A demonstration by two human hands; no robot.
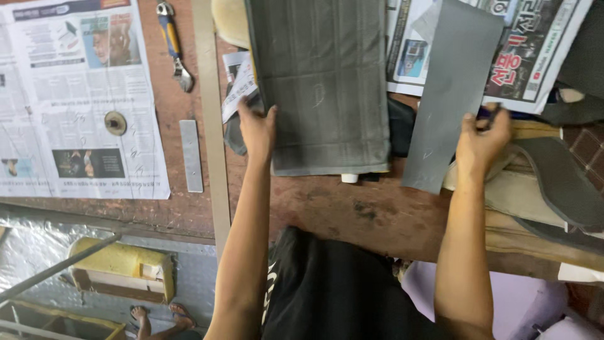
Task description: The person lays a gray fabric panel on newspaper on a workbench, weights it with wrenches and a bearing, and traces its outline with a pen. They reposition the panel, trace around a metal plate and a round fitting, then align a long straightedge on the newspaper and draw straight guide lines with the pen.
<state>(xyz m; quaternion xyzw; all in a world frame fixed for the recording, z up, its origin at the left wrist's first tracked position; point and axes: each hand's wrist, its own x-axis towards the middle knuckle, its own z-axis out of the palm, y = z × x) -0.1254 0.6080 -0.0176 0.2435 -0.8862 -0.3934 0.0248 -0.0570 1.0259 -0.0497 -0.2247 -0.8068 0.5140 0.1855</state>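
Observation:
My left hand [257,129] grips the left edge of a grey stitched fabric panel [324,82] that lies on the brown worktable [352,214]. My right hand [481,141] holds a narrow strip of smooth grey material [450,94] by its right edge, slanted beside the panel. A dark pen-like thing sticks out between the fingers of that hand. Under the panel lie dark scraps and a small white cap [349,178].
Newspaper sheets [75,94] cover the table's left and top right. A blue-handled tool [171,41], a round metal disc [115,123], a flat metal bar [190,155] and a long wooden strip [211,113] lie at the left. Tan and dark padded pieces [553,189] pile at the right.

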